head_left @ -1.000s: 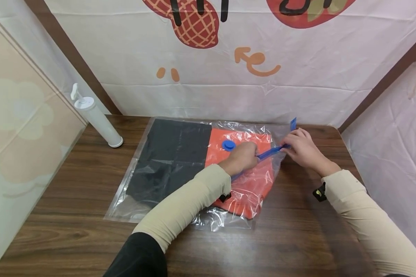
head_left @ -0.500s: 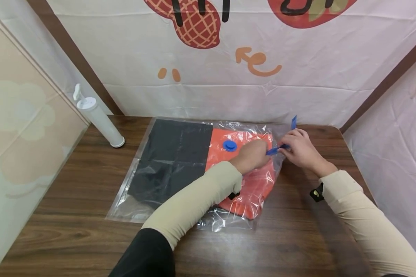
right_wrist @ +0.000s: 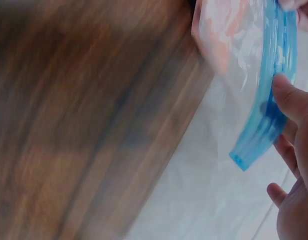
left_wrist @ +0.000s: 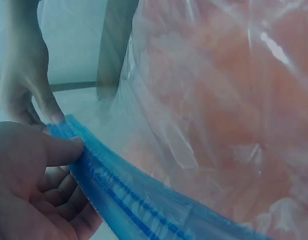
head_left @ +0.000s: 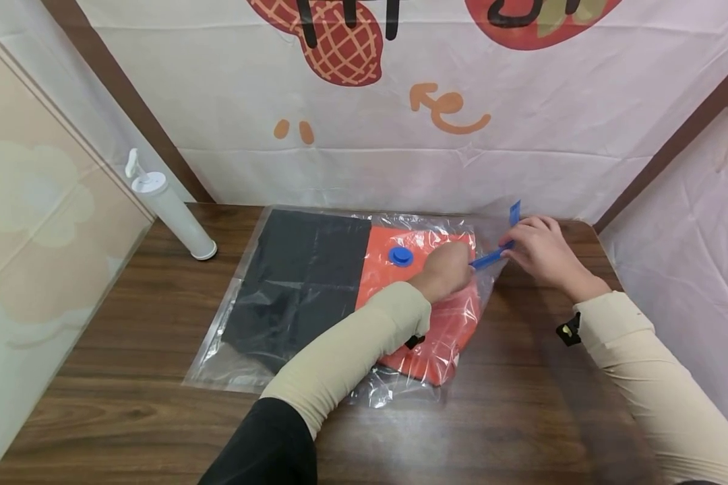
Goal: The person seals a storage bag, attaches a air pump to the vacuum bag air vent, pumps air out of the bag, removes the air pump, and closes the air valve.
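While the left hand (head_left: 445, 273) pinches the blue strip (head_left: 490, 259) of the bag (head_left: 233, 367), the right hand (head_left: 544, 250) pinches it nearer to its end. The bag lies on the counter (head_left: 121, 404) with dark and orange cloth (head_left: 303, 276) inside; a white tube (head_left: 176, 215) stands well apart.

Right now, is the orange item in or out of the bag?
In: glossy film of the clear bag covers the orange item and extends past it.
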Demonstrator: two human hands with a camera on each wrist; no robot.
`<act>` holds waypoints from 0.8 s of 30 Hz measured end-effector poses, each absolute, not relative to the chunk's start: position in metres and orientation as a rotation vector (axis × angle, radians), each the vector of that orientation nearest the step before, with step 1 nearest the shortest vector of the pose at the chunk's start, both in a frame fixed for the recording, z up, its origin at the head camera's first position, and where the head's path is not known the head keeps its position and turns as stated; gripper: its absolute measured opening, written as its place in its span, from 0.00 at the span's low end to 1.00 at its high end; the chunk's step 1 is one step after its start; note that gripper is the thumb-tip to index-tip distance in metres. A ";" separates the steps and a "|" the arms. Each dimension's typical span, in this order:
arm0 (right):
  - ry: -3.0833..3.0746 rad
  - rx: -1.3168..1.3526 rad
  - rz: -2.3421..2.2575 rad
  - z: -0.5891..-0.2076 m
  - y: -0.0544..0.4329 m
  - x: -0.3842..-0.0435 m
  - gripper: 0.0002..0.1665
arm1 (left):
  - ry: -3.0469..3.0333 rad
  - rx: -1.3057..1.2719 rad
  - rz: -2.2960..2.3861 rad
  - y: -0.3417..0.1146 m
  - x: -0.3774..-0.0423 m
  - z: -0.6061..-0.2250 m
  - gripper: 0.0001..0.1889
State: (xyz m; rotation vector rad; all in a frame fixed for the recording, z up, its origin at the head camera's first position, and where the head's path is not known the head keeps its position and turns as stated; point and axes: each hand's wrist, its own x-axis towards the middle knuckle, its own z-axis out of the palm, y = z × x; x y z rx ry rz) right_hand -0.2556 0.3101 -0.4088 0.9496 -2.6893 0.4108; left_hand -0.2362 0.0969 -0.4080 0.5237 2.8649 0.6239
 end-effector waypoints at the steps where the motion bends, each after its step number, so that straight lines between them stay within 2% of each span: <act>1: -2.686 0.951 0.406 -0.408 0.312 -0.256 0.09 | 2.862 0.513 0.620 0.097 -0.236 -0.409 0.09; 15: -2.557 1.059 0.287 -0.409 0.308 -0.263 0.09 | 2.848 0.462 0.679 0.101 -0.238 -0.407 0.05; 24: -2.586 1.021 0.392 -0.407 0.303 -0.265 0.08 | 2.892 0.442 0.682 0.111 -0.246 -0.408 0.09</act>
